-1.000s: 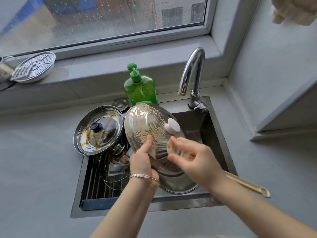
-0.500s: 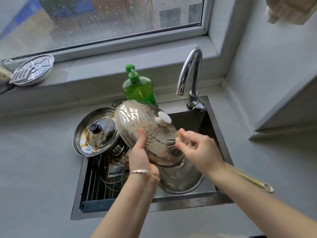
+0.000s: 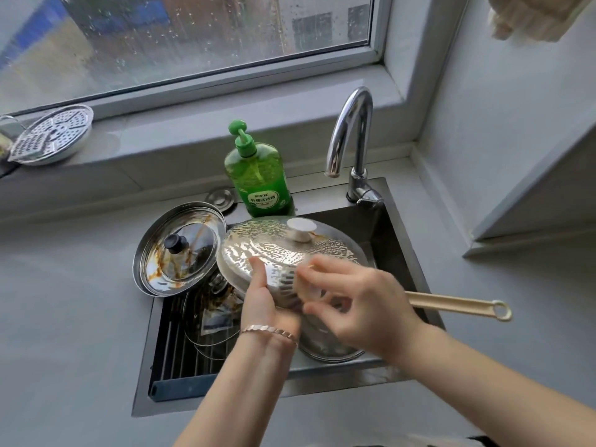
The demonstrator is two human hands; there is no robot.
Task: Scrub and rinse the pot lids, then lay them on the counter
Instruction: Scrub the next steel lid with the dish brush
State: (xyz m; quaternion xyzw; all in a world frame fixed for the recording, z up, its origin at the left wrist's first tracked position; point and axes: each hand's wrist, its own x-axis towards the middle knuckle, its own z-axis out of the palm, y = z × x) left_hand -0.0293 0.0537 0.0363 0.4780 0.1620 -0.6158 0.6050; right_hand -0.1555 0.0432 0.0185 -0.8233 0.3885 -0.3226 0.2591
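Over the sink I hold a soapy steel lid (image 3: pixel 274 250) with a white knob, tilted with its domed side towards me. My left hand (image 3: pixel 261 301) grips its near rim, thumb on top. My right hand (image 3: pixel 361 301), blurred, pinches a small pale scrubber (image 3: pixel 309 267) against the lid's near side. A second steel lid (image 3: pixel 167 269) with a black knob and brown streaks leans on the sink's left edge. A glass lid (image 3: pixel 206 324) lies on the rack in the sink below it.
A steel pan (image 3: pixel 332 350) sits in the sink (image 3: pixel 225 395), its beige handle (image 3: pixel 458 306) reaching over the right counter. A green soap bottle (image 3: pixel 258 179) and the faucet (image 3: pixel 351 124) stand behind. A perforated steamer plate (image 3: pixel 51 133) rests on the windowsill.
The soapy lid has tipped flatter, its knob now pointing up and away. My right hand has slid down and left across the lid towards my left hand.
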